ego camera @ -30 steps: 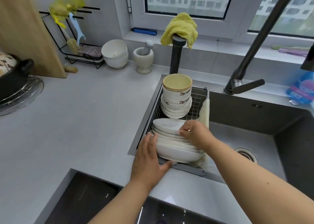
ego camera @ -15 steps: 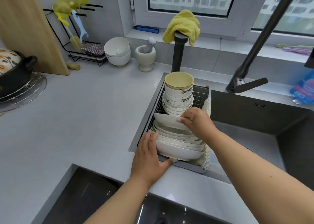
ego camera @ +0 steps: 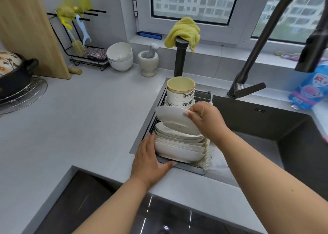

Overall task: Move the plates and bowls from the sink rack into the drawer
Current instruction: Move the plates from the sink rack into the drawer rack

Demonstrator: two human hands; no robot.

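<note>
The right hand pinches the top white plate, now tilted up off the plate stack in the sink rack; half a second ago it barely lifted. The left hand, fingers straight, steadies the stack: unloading begins

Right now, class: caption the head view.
Right hand tilts top white plate off stack; left hand steadies it.

White plates; yellow cloth (bowl yellow inside).
</note>
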